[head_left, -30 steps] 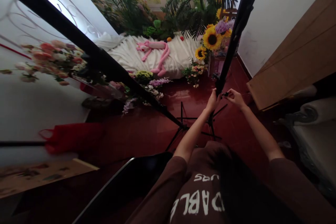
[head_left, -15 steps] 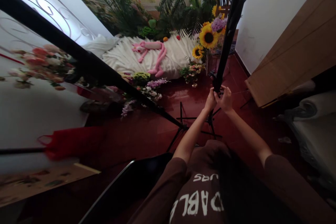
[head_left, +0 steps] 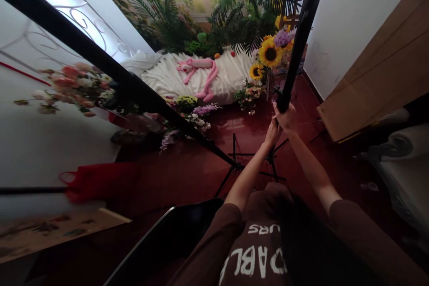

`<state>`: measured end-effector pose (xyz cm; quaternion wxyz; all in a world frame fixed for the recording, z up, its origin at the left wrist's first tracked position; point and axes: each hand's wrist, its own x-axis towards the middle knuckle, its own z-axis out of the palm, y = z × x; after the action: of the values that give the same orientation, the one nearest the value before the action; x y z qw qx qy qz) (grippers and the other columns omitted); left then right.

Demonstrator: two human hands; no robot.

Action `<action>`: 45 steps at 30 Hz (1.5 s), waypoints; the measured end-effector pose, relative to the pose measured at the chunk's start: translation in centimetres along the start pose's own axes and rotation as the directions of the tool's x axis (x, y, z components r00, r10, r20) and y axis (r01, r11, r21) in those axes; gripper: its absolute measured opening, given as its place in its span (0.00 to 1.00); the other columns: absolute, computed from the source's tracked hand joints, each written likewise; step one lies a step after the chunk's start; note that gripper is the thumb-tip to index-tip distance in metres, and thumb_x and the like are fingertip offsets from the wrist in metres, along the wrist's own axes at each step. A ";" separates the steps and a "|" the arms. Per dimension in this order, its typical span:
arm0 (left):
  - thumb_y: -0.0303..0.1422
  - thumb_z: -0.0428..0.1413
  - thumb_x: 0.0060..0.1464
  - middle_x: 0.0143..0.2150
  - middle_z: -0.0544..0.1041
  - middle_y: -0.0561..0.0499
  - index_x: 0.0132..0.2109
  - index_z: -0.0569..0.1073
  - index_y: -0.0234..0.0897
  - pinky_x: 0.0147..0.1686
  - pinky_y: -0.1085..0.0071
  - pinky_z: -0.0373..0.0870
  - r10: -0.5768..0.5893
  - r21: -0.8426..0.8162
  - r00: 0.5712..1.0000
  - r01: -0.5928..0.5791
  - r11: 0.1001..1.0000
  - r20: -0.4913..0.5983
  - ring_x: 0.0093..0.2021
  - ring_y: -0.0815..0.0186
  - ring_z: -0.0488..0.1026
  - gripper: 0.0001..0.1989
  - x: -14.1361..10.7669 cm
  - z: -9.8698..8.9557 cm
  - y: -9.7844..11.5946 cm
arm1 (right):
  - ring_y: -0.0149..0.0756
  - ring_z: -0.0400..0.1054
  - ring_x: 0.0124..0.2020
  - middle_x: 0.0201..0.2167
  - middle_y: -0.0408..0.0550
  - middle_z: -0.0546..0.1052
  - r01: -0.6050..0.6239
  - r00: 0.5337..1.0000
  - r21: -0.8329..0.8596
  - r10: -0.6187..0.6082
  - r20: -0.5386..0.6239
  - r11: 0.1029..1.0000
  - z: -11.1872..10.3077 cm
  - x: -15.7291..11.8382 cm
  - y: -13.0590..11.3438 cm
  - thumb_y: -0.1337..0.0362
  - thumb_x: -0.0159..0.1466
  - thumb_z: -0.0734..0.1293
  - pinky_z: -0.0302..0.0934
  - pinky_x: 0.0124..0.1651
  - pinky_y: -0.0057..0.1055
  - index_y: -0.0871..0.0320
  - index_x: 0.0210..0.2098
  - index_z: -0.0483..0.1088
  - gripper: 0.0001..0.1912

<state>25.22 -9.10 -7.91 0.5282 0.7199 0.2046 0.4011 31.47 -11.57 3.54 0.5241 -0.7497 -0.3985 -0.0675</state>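
Observation:
A black light stand (head_left: 299, 44) rises in front of me on the right, its legs (head_left: 273, 167) spread on the floor. My right hand (head_left: 287, 118) is wrapped around the pole just at a thick joint with a small knob (head_left: 276, 91). Slightly lower, my left hand (head_left: 274, 132) closes around the thinner part of the same pole. The fingers of both hands are partly hidden by the pole and by each other. A second black stand (head_left: 157, 107) slants across the left, apart from my hands.
A pink plush toy (head_left: 201, 63) lies on white cloth (head_left: 231, 82) at the back. Sunflowers (head_left: 270, 52) stand beside the right stand. Wooden boards (head_left: 372, 62) lean on the right wall; a wrapped roll (head_left: 407, 143) lies below. At left are a red bag (head_left: 90, 182) and flowers (head_left: 75, 82).
My right hand has gone from fingering the joint to wrapping around the pole there. My left hand has slid a little lower. The view has shifted slightly.

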 end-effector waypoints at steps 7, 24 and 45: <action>0.44 0.47 0.65 0.46 0.76 0.42 0.60 0.62 0.37 0.44 0.66 0.70 -0.028 0.120 1.000 0.030 0.992 -0.012 0.40 0.64 0.74 0.22 -0.3 0.0 0.6 | 0.43 0.72 0.42 0.35 0.50 0.75 0.189 0.981 0.073 -0.186 -0.047 0.979 -2.6 7.2 -4.2 0.47 0.65 0.64 0.68 0.45 0.39 0.57 0.40 0.69 0.19; 0.42 0.50 0.65 0.42 0.76 0.47 0.56 0.65 0.38 0.41 0.70 0.70 -0.052 0.073 0.997 0.057 0.996 -0.058 0.37 0.68 0.74 0.18 -0.3 0.3 1.1 | 0.40 0.74 0.40 0.36 0.47 0.77 0.152 0.947 0.161 -0.190 0.260 0.975 -5.3 5.0 -3.8 0.42 0.61 0.67 0.69 0.43 0.37 0.56 0.48 0.68 0.26; 0.45 0.48 0.65 0.43 0.75 0.46 0.56 0.65 0.38 0.41 0.71 0.70 -0.021 0.062 0.999 0.024 0.998 -0.046 0.37 0.68 0.73 0.19 -0.4 0.4 0.8 | 0.39 0.73 0.49 0.48 0.54 0.77 -0.105 0.913 0.154 0.034 0.405 0.982 -6.1 -5.0 8.5 0.51 0.68 0.61 0.67 0.54 0.41 0.56 0.57 0.64 0.23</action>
<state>25.18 -9.89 -7.32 0.5054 0.7243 0.2372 0.4047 35.71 -20.49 -2.55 0.4963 -0.7130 -0.4748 0.1411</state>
